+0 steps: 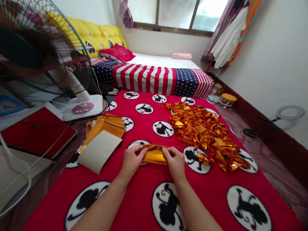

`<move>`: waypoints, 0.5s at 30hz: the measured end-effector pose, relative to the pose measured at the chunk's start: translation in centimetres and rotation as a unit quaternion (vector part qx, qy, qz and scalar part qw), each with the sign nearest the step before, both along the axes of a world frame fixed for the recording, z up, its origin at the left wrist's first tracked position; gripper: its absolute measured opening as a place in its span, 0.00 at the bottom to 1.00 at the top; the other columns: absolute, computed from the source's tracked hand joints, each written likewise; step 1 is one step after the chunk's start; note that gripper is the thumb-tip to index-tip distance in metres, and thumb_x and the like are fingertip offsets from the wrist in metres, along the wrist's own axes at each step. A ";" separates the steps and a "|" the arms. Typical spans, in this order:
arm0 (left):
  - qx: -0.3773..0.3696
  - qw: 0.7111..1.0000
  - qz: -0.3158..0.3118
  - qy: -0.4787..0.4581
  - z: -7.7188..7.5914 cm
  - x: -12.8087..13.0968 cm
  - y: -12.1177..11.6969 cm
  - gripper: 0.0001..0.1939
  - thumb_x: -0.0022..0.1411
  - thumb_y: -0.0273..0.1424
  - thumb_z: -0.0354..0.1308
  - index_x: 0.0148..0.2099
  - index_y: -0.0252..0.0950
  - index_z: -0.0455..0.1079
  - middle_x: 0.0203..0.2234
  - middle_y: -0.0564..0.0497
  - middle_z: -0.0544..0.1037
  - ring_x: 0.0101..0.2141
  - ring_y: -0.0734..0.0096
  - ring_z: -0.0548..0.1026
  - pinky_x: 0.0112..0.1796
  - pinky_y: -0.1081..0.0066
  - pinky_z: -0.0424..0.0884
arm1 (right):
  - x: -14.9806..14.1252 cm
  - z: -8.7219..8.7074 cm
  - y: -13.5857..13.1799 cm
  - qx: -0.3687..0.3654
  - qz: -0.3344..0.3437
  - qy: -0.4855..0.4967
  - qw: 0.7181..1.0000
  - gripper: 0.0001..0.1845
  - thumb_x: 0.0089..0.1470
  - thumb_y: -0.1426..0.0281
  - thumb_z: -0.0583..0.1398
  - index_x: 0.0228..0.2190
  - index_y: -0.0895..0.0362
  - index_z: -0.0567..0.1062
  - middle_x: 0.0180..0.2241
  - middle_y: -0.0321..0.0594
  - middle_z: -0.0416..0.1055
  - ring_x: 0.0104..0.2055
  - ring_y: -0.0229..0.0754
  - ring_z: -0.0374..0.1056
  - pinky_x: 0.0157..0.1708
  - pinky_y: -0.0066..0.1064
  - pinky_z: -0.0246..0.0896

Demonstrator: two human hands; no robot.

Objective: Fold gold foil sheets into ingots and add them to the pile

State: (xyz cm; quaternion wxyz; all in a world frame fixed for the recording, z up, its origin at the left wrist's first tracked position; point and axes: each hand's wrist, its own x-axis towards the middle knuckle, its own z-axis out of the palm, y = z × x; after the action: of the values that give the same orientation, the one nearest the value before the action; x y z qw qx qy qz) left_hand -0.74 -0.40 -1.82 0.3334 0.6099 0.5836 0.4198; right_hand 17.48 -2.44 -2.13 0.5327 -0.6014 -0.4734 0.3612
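Note:
Between my two hands is a sheet of gold foil paper [154, 154], folded into a strip just above the red cloth. My left hand [132, 160] pinches its left end between thumb and fingers. At the right end, my right hand [175, 160] pinches it the same way. To the left lies a stack of flat gold foil sheets [106, 125], with a pale sheet [100, 150] over its near side. A heap of folded gold foil pieces [199, 128] spreads on the right, and one small piece [204, 159] sits apart, close to my right hand.
The red cloth [204, 199] with black figures in white circles covers the work surface. A fan [83, 106] stands at the left, beside a red panel [39, 130]. Behind is a bed with a flag-patterned cover [149, 77]; a yellow stool [228, 97] is at the right.

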 end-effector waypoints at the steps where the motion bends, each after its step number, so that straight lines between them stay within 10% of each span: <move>1: 0.005 1.000 0.002 0.012 0.0 0.0 0.0 0.12 0.59 0.37 0.58 0.35 0.35 0.79 0.25 0.51 0.80 0.26 0.69 0.76 0.28 0.74 0.67 | 0.0 0.0 0.0 0.002 -0.003 -0.010 1.000 0.16 0.52 0.59 0.63 0.21 0.58 0.72 0.20 0.33 0.63 0.24 0.36 0.57 0.24 0.27 0.51; 15: 0.046 0.979 0.031 0.195 0.3 0.2 -0.8 0.09 0.60 0.34 0.57 0.32 0.36 0.76 0.26 0.50 0.79 0.25 0.71 0.73 0.28 0.73 0.62 | -0.4 -0.2 0.1 0.040 -0.026 -0.188 0.981 0.12 0.52 0.67 0.61 0.20 0.55 0.71 0.21 0.33 0.65 0.24 0.37 0.60 0.26 0.28 0.52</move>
State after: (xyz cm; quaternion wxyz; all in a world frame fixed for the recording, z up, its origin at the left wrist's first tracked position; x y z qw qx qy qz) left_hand -0.52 -1.19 -1.56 0.1717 0.6762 0.6364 0.3291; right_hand 17.10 -2.29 -2.34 0.4666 -0.6490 -0.5635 0.2088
